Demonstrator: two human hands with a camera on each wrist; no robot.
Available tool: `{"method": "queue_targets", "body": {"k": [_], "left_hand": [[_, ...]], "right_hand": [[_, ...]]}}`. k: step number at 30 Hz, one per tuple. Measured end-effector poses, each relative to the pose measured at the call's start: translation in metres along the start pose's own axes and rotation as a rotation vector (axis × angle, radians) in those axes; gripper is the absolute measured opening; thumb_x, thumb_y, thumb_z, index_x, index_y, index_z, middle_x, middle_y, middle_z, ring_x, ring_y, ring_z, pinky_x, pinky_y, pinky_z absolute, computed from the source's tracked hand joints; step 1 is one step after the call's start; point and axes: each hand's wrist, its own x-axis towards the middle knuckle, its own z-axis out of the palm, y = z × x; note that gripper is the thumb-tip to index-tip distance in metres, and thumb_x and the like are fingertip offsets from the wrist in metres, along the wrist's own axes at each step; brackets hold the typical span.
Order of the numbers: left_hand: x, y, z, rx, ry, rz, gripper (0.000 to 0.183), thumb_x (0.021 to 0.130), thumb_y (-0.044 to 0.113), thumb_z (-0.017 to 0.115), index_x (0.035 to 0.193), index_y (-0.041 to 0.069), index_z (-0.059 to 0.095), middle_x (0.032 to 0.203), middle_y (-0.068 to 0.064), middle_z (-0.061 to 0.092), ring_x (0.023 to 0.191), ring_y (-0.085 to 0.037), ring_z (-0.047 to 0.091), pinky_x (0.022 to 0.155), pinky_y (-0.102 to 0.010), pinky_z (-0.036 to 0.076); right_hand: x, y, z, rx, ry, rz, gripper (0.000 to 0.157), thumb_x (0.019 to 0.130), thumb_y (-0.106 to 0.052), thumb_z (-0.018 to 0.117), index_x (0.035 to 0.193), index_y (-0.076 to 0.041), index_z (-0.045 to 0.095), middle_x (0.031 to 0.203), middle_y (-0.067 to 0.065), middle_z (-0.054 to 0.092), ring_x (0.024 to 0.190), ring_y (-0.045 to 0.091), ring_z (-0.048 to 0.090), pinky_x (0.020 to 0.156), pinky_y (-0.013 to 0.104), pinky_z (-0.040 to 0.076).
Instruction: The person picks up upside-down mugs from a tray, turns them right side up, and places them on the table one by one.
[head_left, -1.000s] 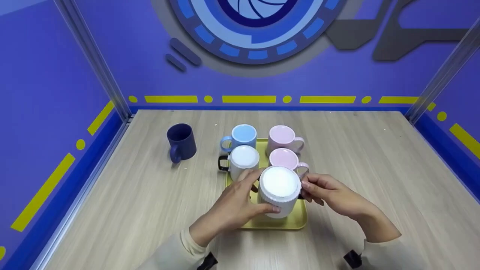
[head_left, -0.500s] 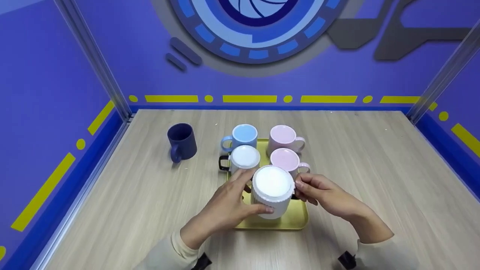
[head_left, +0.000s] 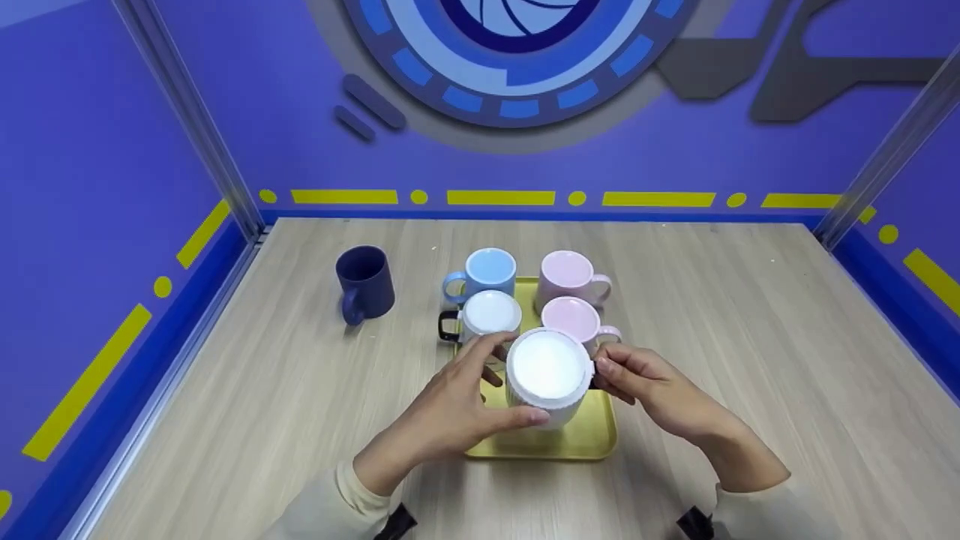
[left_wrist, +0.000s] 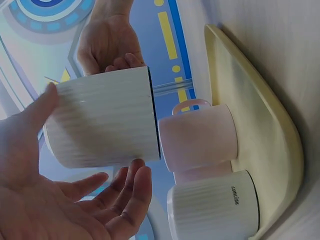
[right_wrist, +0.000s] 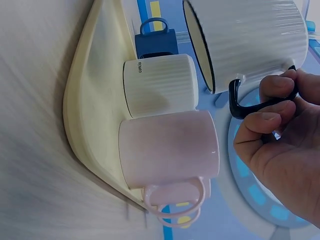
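So we've got a ribbed white mug (head_left: pixel 549 371) up in the air over the near part of a yellow tray (head_left: pixel 592 435), upside down, with its black-rimmed mouth facing the tray but not touching it. Our right hand (head_left: pixel 652 386) has it by the black handle (right_wrist: pixel 245 110), pinched between thumb and curled fingers. Our left hand (head_left: pixel 446 409) is on the other side, fingers spread and loosely bent around the mug, thumb right up at its side. We honestly can't tell how much of that hand is actually touching it. So the hands are apart from each other, with the mug between them.

Four more mugs sit mouth-down on the tray in two columns. On the left there's a light blue mug (head_left: pixel 491 268) at the back and a second white mug (head_left: pixel 491 311) in front of it, both handles pointing left. On the right we have a rear pink mug (head_left: pixel 566 271) and a front pink mug (head_left: pixel 570 319), handles out to the right. That second white one has small dark lettering near its rim.

Off to the left of the tray, a dark blue mug (head_left: pixel 366 286) stands upright on the wood-grain surface (head_left: pixel 750 337), handle turned towards us.
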Motion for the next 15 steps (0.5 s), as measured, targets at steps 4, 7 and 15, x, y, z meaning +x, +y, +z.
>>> {"method": "queue_targets", "body": {"k": [4, 7, 15], "left_hand": [[-0.003, -0.007, -0.005, -0.058, -0.034, -0.066, 0.072, 0.085, 0.064, 0.076, 0.138, 0.022, 0.051, 0.129, -0.001, 0.060, 0.108, -0.018, 0.062, 0.093, -0.038, 0.054], [-0.004, -0.014, -0.007, -0.148, -0.111, -0.116, 0.060, 0.096, 0.066, 0.059, 0.122, 0.012, 0.062, 0.116, -0.007, 0.067, 0.100, -0.019, 0.067, 0.083, -0.035, 0.056], [-0.001, -0.023, 0.002, -0.445, -0.372, -0.250, 0.089, 0.105, 0.069, 0.019, 0.113, 0.000, 0.073, 0.092, -0.010, 0.077, 0.079, -0.017, 0.073, 0.066, -0.028, 0.057]], "right_hand": [[0.000, 0.000, 0.001, -0.007, 0.008, -0.023, 0.029, 0.112, -0.010, 0.038, 0.090, 0.008, 0.046, 0.081, 0.011, 0.038, 0.072, 0.027, 0.033, 0.069, 0.023, 0.041], [-0.001, 0.000, 0.001, -0.026, 0.025, -0.045, 0.026, 0.112, -0.008, 0.039, 0.092, 0.006, 0.048, 0.082, 0.013, 0.038, 0.074, 0.024, 0.036, 0.064, 0.029, 0.037], [0.000, 0.000, 0.006, -0.126, 0.078, -0.142, 0.020, 0.109, 0.000, 0.041, 0.094, -0.002, 0.054, 0.082, 0.011, 0.044, 0.077, 0.027, 0.043, 0.063, 0.036, 0.037]]}}
